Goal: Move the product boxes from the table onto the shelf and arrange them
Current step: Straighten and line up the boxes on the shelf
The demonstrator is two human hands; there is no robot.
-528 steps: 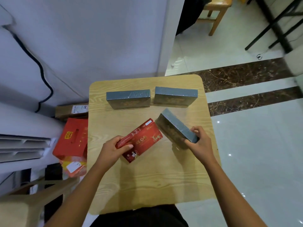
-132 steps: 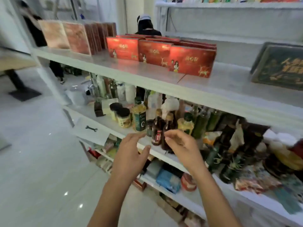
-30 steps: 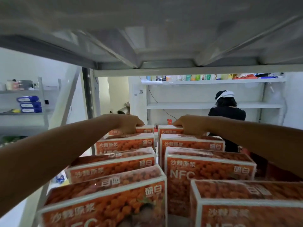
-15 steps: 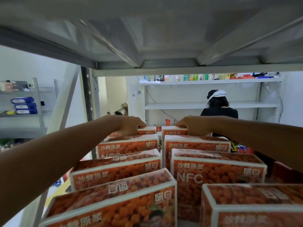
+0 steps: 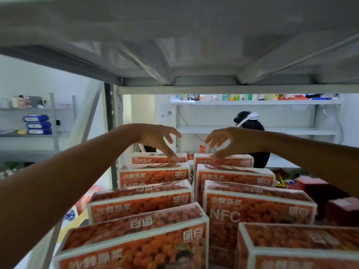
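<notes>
Head view: the only view being given; every line below is being taken from it.
Left hand [image 5: 155, 139]: being held out at 11 o'clock of the frame's centre. The fingers are being kept spread wide and loosely bent, and nothing is being gripped.
Left fingertips [image 5: 169, 152]: being rested, as far as can be told, on the top edge of the far left box [image 5: 153, 160].
Right hand [image 5: 228, 141]: being held out at 1 o'clock of the centre. The fingers are likewise being kept wide and loosely bent, with nothing enclosed.
Right fingertips [image 5: 219, 153]: being rested on the top edge of the far right box [image 5: 231, 162], near its left corner.
Orange boxes [image 5: 258, 210]: being kept upright on the shelf in two rows side by side, running from 6 o'clock toward 12 o'clock. Four are being counted in each row, printed faces toward the camera. The two touched boxes are being kept at the 12 o'clock end.
Upper shelf board [image 5: 174, 45]: being seen from beneath, across the whole 12 o'clock half.
Other person [image 5: 250, 127]: being seen from behind at 1 o'clock, beyond the rows, with a white band on the head.
Blue packs [image 5: 37, 125]: being kept stacked on a side rack at 9 o'clock.
Dark red boxes [image 5: 310, 189]: being kept at 3 o'clock, beside the right row.
</notes>
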